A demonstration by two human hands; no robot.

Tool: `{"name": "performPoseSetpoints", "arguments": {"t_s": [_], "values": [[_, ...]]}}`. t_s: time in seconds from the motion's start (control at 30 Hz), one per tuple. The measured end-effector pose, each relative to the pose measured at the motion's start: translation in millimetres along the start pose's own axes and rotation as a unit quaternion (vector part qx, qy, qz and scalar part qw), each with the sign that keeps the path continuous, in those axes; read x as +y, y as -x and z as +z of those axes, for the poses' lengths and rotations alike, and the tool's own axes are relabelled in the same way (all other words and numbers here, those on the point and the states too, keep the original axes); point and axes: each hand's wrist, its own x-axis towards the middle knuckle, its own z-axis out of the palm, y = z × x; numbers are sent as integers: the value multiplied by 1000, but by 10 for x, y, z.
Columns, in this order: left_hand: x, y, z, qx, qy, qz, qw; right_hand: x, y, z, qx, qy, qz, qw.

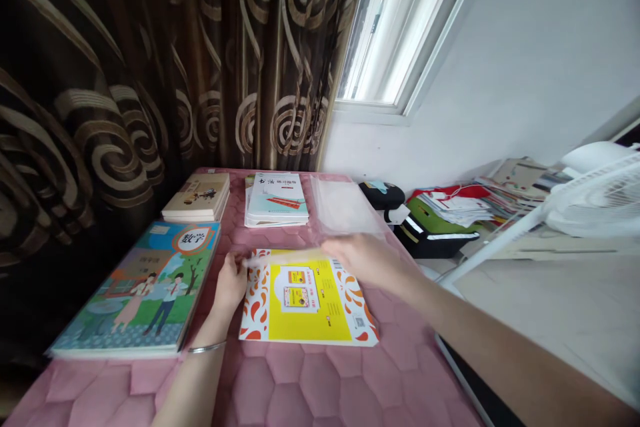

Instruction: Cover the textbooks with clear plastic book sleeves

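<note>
A book with a yellow cover [310, 330] and red-and-white patterned sides lies on the pink padded surface in front of me. Along its far edge runs a pale translucent strip [285, 256], blurred; whether it is a loose piece or part of a plastic cover I cannot tell. My left hand [234, 279], with a silver bangle on the wrist, is closed at the strip's left end. At its right end, my right hand [356, 257] is closed on it too, smeared a little by motion. Just beyond the right hand lies a clear plastic sheet [343, 203].
To the left lie a mathematics textbook stack [135, 280] and a smaller stack of tan books [197, 197]. A white book stack [277, 199] stands at the back. Right of the pink surface [280, 380] are bags [435, 227] and a white fan [595, 187].
</note>
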Motion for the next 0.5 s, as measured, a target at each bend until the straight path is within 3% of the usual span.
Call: {"name": "performPoseSetpoints", "arguments": {"t_s": [0.1, 0.2, 0.33, 0.5], "values": [[13, 18, 7, -22, 9, 3, 1000, 169, -509, -357, 20, 77, 46, 996], [26, 41, 10, -65, -13, 24, 997, 300, -939, -468, 40, 120, 48, 991], [31, 56, 15, -74, -60, 63, 993, 426, -1320, -324, 46, 132, 100, 985], [60, 67, 13, -83, -79, 67, 991, 442, -1575, -78, 18, 117, 154, 981]]}}
